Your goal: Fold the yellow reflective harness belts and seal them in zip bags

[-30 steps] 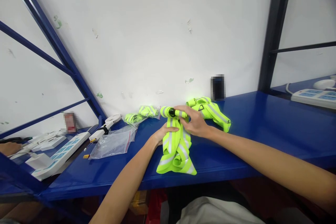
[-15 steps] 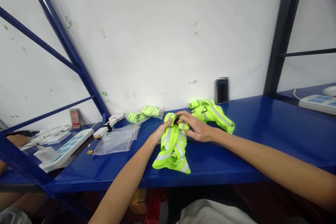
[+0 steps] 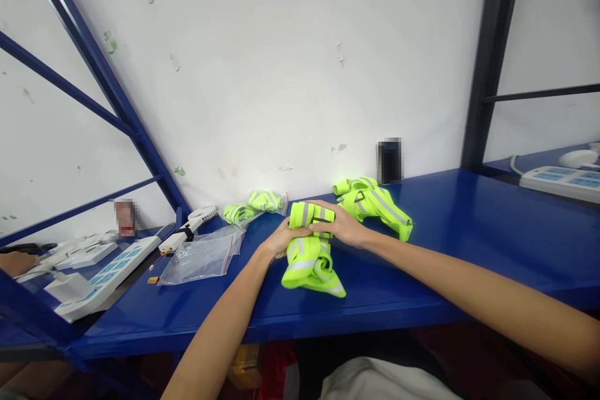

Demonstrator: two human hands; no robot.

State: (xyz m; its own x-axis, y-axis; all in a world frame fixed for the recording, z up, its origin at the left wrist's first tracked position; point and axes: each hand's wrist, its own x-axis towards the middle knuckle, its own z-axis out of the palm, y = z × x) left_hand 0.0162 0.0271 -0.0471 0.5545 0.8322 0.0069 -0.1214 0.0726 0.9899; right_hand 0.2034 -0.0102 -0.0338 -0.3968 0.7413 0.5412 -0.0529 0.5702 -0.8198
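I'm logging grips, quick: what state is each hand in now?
Left hand: closed, holding the neon-yellow striped bundle at its left side.
Right hand: closed, holding the same bundle from the right.

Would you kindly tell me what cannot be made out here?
All in the head view:
Left hand: most fingers hidden by the yellow-green bundle.
Upright dark object: details lost to pixelation.
Right-side power strip: cut off by the right edge.
Other person's hand: cut off by the left edge.

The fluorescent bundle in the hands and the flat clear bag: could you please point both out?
Fluorescent bundle [image 3: 306, 250]: head view, fabric near its middle.
Flat clear bag [image 3: 199, 259]: head view, its middle.
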